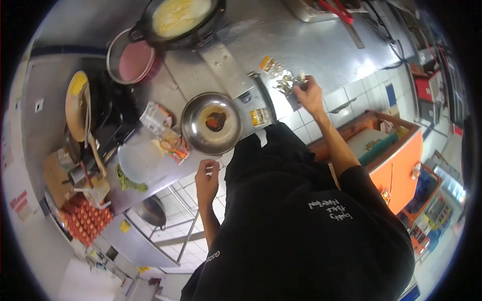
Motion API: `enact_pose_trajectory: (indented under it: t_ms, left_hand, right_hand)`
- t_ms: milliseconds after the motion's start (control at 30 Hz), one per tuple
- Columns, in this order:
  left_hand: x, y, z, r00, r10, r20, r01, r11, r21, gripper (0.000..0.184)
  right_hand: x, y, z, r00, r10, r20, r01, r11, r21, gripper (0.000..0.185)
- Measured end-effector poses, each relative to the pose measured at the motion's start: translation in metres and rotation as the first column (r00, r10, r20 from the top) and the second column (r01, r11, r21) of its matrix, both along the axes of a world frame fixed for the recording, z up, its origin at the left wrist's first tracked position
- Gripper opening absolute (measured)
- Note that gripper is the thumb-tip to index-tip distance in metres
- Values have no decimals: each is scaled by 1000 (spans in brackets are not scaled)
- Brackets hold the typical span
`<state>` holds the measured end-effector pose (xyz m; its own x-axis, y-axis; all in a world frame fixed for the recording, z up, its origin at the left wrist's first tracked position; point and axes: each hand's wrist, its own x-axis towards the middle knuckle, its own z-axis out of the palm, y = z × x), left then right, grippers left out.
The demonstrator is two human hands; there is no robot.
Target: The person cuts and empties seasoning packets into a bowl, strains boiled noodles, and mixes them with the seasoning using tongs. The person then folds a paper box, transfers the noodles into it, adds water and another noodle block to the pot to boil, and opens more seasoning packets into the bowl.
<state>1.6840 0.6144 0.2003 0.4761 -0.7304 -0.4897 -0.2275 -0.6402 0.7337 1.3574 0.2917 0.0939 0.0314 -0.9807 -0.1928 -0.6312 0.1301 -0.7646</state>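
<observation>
My right hand is over the steel counter's front edge, its thumb and fingers closed on a crumpled silver foil wrapper. Beside the foil lies a torn orange-and-white packet. My left hand hangs just below the steel pan, with loosely curled fingers, a gap between them, and nothing visible in it. The round steel pan contains a dark reddish-brown, sauce-like patch. To its right is a small yellow-and-white packet. Left of the pan are an opened packet and a red-orange wrapper.
A black pan with pale yellow liquid stands at the back, beside a pot with pink contents. Egg trays, a translucent lid-like disc and a wooden-handled pan are left. An orange cabinet is at right.
</observation>
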Motion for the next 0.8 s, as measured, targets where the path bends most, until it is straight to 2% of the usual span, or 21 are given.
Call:
enact_pose_trajectory:
  t_ms: [33,100,133,200,233,300,333,400,433,500,533,600,633,667,700,733,767,800]
  left_hand:
    - [-3,-6,4,1000,-10,-2,10,1000,-1,23]
    - [-8,-15,7,1000,-17,-13,17,1000,13,23]
    - [-11,-18,9,1000,-5,-8,5,1000,15,23]
    - [-13,-25,11,999,-21,-32,22,999,24,23]
    - [-14,-28,9,999,-17,-30,17,1000,18,23]
    - [-17,-31,10,1000,-4,-21,4,1000,-3,22]
    - [-19,-34,12,1000,0,-21,0,1000,-7,22]
    - [-22,-44,18,998,-20,-59,20,1000,4,24]
    - [-24,-50,18,998,-14,-60,14,1000,-2,24]
    - [-32,-67,15,990,-42,-138,22,990,-142,30]
    - [-41,-83,19,989,-37,-143,16,989,-145,30]
    - [-62,-120,25,986,-58,-159,-32,860,-509,37]
    - [-67,-127,21,986,-51,-157,-37,859,-511,37]
    - [-70,-133,16,941,-106,-321,-69,869,-490,37]
    - [-62,-134,18,905,-182,-384,2,906,-423,33]
    - [-53,-136,20,861,-249,-443,87,931,-356,28]
    - [-48,-134,23,872,-243,-425,78,926,-370,28]
    - [-44,-129,24,848,-218,-483,44,937,-347,24]
  right_hand:
    - [8,-6,13,998,12,-57,-9,999,49,60]
    - [15,-10,11,971,109,-215,-137,983,-119,53]
    - [17,-13,11,970,121,-209,-148,982,-118,53]
    - [19,-20,13,905,228,-359,-233,972,29,45]
    - [18,-23,11,905,230,-359,-238,971,24,45]
    - [14,-24,8,940,229,-252,-229,973,30,40]
    - [10,-24,10,939,232,-253,-233,972,26,40]
    - [2,-17,20,979,203,-13,-198,966,165,33]
    - [4,-11,35,978,209,-16,-204,966,160,33]
    - [8,2,73,897,227,379,-351,888,298,25]
    - [14,8,96,860,288,421,-450,816,361,23]
    - [36,23,130,771,368,520,-604,679,416,21]
    - [49,31,140,719,394,573,-666,624,408,22]
    - [61,40,149,708,364,605,-680,582,446,23]
    - [71,46,156,694,337,637,-697,536,476,25]
    - [79,52,154,644,372,668,-733,551,399,27]
    - [85,58,156,663,359,657,-709,582,397,23]
    - [87,59,160,705,385,596,-682,600,418,21]
